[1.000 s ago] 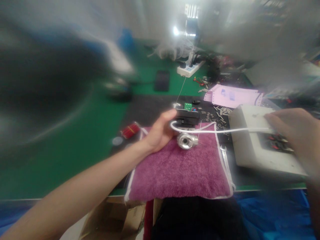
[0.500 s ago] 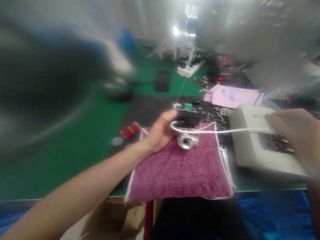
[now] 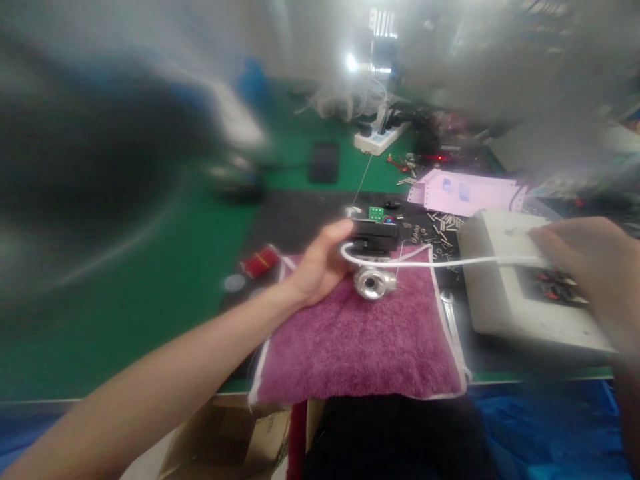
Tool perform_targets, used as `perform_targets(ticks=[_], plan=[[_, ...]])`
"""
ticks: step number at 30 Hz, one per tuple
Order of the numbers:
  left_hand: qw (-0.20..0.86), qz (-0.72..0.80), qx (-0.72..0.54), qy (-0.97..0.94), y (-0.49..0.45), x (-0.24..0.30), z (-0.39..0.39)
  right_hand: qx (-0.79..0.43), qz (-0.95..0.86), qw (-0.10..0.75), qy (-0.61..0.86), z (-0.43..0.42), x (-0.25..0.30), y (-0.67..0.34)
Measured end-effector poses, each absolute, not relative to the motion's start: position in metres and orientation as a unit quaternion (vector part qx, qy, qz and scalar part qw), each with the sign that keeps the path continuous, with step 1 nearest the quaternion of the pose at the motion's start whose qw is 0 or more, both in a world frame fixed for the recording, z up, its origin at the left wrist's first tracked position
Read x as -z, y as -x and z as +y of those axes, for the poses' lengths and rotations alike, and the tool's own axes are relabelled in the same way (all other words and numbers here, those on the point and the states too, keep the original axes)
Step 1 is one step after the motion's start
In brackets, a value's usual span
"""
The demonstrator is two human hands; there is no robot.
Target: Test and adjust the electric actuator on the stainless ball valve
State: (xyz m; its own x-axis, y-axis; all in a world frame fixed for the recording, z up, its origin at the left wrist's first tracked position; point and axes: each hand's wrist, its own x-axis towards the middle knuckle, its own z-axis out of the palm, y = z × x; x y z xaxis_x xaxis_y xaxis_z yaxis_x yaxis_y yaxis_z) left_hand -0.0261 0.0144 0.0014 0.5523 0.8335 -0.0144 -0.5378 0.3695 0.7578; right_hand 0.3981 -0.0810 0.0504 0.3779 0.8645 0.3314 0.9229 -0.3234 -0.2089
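Note:
My left hand (image 3: 325, 263) is closed round the side of a motorized valve, which has a black housing (image 3: 377, 235) on top and a shiny metal body (image 3: 371, 283) with a round port below. A white cable (image 3: 420, 265) loops out of the housing and runs right to my right hand (image 3: 593, 267). That hand is blurred, its fingers closed on the cable's far end above a cream-coloured box (image 3: 493, 287). Red and black terminals (image 3: 555, 287) on the box lie just under the fingers. The cable's tip is hidden.
Under the valve lies a purple cloth (image 3: 360, 353), with a wrench (image 3: 453, 327) at its right edge. Around it are a red bundle (image 3: 260, 261), a small green circuit board (image 3: 376, 213), loose metal pins (image 3: 443, 230) and pink papers (image 3: 473, 192). A power strip (image 3: 380, 139) stands farther back.

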Motion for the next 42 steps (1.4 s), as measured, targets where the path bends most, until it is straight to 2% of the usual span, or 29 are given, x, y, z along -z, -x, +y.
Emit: perform_targets(ticks=[5, 27, 42], plan=[[0.802, 0.199, -0.427, -0.368, 0.026, -0.002, 0.014, 0.070, -0.538, 0.202, 0.815, -0.081, -0.052, -0.393], [0.802, 0.207, -0.422, -0.368, 0.026, -0.003, 0.014, 0.084, -0.548, 0.171, 0.814, -0.079, -0.051, -0.397], [0.802, 0.201, -0.427, -0.367, 0.026, -0.002, 0.015, 0.074, -0.535, 0.194, 0.819, -0.081, -0.055, -0.385]])
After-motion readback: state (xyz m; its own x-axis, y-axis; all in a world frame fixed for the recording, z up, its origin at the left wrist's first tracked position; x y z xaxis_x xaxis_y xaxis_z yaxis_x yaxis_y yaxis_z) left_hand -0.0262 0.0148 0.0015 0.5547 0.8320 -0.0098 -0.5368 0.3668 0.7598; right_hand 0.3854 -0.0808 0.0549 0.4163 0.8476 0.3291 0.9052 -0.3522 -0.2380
